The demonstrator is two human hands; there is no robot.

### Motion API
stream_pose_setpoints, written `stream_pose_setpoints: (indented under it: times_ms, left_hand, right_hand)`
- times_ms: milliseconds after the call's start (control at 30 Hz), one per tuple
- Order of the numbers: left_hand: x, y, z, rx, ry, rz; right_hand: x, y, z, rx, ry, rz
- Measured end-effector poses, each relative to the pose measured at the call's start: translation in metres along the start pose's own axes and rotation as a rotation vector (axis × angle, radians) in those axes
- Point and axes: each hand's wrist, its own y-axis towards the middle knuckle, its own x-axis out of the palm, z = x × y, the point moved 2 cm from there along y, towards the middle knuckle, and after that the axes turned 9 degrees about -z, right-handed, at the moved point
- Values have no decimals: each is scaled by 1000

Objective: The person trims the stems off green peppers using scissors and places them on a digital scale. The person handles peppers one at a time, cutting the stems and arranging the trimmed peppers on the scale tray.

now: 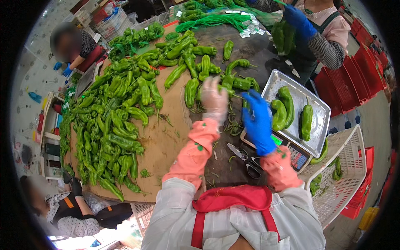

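Note:
My left hand [214, 98], in a translucent glove and blurred, is over several green peppers [191, 93] on the dark tabletop. Whether it grips one is hidden. Beside it my right hand [258, 123], in a blue glove, has its fingers apart near the pepper cluster, with no pepper plainly in its grasp. Just right of that hand, a metal tray [325, 120] rests on a digital scale [297, 157]. Three long green peppers [307, 122] lie in the tray. Scissors [248, 161] with black handles lie below my right hand, near cut stems [232, 125].
A large pepper heap [115, 125] covers the cardboard [162, 150] at left. Green mesh bags [215, 22] lie at the far side. A co-worker's blue-gloved hand [298, 22] is at upper right; two other people stand left. A white crate [347, 190] stands right, near red crates [347, 81].

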Motion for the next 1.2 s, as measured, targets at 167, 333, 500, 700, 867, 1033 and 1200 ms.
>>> stream_pose_setpoints:
  times_ms: [167,333,500,700,867,1033,1200]
  left_hand:
    - [18,5,-80,-153,397,-528]
    - [26,13,-105,-402,172,-670]
    - [-1,-14,-123,-832,-1479,-707]
    - [-63,-37,-75,-538,-1616,-818]
    - [-94,-51,-52,-719,-1710,-876]
    - [-113,-56,-23,-671,-1762,-988]
    - [-121,-59,-1,-411,-1151,-965]
  right_hand:
    - [136,65,52,121,-126,-163]
    - [160,83,69,283,-239,-274]
    - [130,57,73,569,1528,-120]
    - [85,17,49,578,1803,-450]
    - [60,3,18,503,1736,-461]
    - [27,-9,-1,569,1677,-417]
    - [-26,-37,-17,308,1762,-383]
